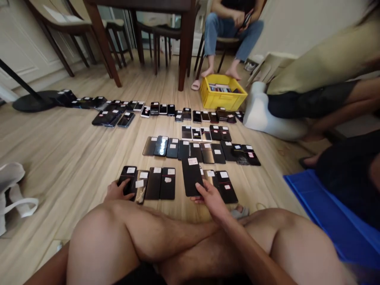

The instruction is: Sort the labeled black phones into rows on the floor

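Note:
My right hand (210, 196) pinches a black smartphone (190, 178) by its lower right edge, thumb on top and fingers beneath. A white label sticks to its upper end. This phone is raised over the near row and partly hides another phone beside it. My left hand (118, 191) rests on the leftmost dark phone (129, 173) of that row, its fingers apart over the lower part. Right of it lie a phone in a clear wrapping (141, 186), then two dark phones (153, 183). Two more labelled phones, one of them black (227, 188), lie to the right.
Several rows of labelled phones (172, 147) cover the wooden floor ahead. A filled yellow crate (222, 101) stands beyond, before a seated person (234, 23). Another person's leg (314, 71) and a white object (261, 113) are at right, above a blue sheet (323, 206). A table leg (184, 51) stands behind.

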`<state>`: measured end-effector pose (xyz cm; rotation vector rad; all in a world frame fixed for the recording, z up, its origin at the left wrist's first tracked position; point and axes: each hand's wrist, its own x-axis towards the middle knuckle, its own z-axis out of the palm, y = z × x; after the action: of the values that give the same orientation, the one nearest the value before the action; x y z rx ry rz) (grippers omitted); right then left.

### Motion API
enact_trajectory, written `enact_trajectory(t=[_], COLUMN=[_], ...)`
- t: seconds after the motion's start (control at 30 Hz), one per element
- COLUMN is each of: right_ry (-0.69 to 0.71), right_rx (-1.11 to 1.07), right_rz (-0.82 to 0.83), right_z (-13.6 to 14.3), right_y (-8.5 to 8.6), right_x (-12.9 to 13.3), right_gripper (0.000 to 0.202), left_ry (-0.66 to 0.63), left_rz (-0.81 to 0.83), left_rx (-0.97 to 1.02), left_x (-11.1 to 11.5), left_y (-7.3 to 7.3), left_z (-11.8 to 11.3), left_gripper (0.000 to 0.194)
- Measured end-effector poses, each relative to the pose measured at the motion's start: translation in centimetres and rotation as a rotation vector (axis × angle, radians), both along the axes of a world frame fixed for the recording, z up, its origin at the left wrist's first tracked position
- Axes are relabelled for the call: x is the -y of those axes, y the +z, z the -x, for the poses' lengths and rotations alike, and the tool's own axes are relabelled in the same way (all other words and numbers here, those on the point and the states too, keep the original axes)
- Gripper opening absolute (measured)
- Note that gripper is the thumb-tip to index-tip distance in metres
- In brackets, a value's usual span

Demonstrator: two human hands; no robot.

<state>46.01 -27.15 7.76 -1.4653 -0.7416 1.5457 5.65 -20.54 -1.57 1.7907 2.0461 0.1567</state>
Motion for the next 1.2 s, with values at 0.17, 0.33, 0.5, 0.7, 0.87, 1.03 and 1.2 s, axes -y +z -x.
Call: enact_trajectory(t=[0.17,0.33,0.5,0.7,0.87,1.03,1.2], right_ry=[-0.096,0.072,0.284,0.287,0.218,0.228,0.214], right_rx=[-0.533,-0.858,-0.856,-0.794,-0.738,-0.685,-0.668], right_rz=[0.022,-0.034,-0.037,-0.004,-0.019,-0.079,-0.122], right_z=[-4.1,-5.9,-6.0,-5.4,-5.5,-5.6,-5.7], right_y=[5.4,8.1,8.7,8.8,9.9,11.3,11.6], right_x=[-1.6,-2.3,-3.6,-4.0,-3.1,-2.2,-1.6], right_gripper=[0.019,0.018,0.013,0.008,0.023,0.023,0.023], left_ry=[-0.198,-0.118,-0.288,-0.402,-0.06,0.012,0.06], left_rz=[0.115,0.044,-0.072,0.103,0.291,0.245,0.194], left_rx=[0.429,0.314,0.346,-0.032,-0.278,-0.29,-0.26], left_x=[-1.0,-5.1,-6.8,-0.7,1.5,0.6,0.7], left_y=[2.5,9.3,16.7,12.3,7.4,6.4,5.3], left_z=[1.3,1.2,-7.2,-20.4,-24.0,-24.1,-24.3], left_gripper=[0.081,0.084,0.075,0.082,0.092,0.094,0.09])
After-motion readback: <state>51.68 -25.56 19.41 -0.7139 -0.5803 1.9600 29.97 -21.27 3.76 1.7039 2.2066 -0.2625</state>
